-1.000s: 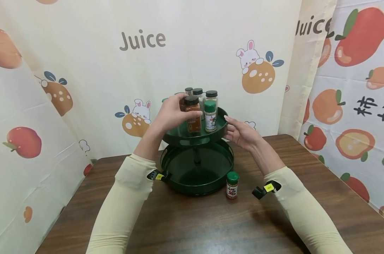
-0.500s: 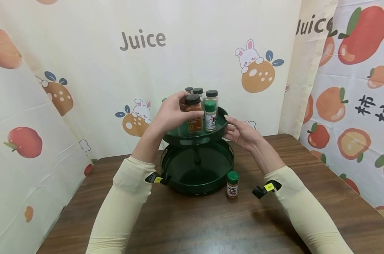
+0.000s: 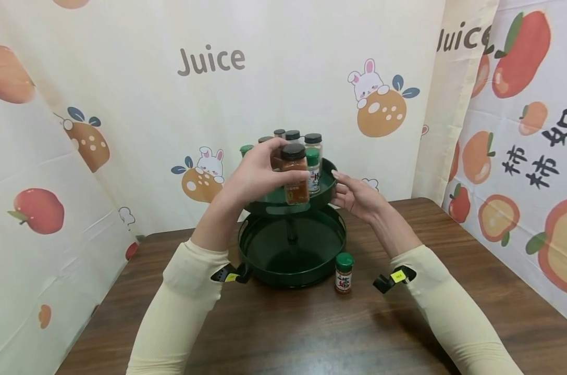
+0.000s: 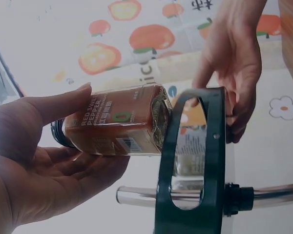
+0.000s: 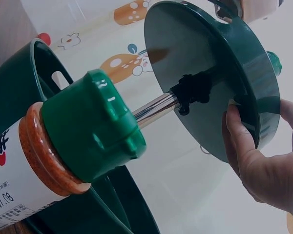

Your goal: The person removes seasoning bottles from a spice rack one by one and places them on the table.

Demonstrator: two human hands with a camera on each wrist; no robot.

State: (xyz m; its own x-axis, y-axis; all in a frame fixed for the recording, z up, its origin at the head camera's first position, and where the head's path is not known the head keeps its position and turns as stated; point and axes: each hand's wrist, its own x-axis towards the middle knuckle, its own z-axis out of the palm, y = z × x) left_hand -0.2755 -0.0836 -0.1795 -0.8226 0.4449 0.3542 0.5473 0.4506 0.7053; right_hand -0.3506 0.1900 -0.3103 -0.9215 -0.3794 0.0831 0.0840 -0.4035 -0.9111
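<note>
My left hand (image 3: 250, 174) grips a square spice jar (image 3: 296, 194) with a black lid and red-orange powder, thumb in front and fingers behind. Its label reads red sweet pepper in the left wrist view, where the jar's base (image 4: 158, 117) is right at the upper tray's rim. From above, the jar overlaps the front rim of the green upper tray (image 3: 264, 209). At the tray's right side, my right hand (image 3: 358, 197) holds the rim, thumb near the top edge and fingers (image 5: 241, 129) under the tray. Behind the held jar stands a small green-capped jar (image 3: 313, 177) on the upper tray.
Several black-lidded jars (image 3: 313, 139) stand farther back on the upper tray. A metal post (image 5: 156, 109) joins it to the wider lower tray (image 3: 264, 271). A green-capped jar of red spice (image 3: 343, 275) stands on the wooden table (image 3: 293, 333) at the lower tray's front right.
My left hand has brought the red pepper jar slightly right and toward me, from within the upper tray to over its front rim. My right hand stays at the rim.
</note>
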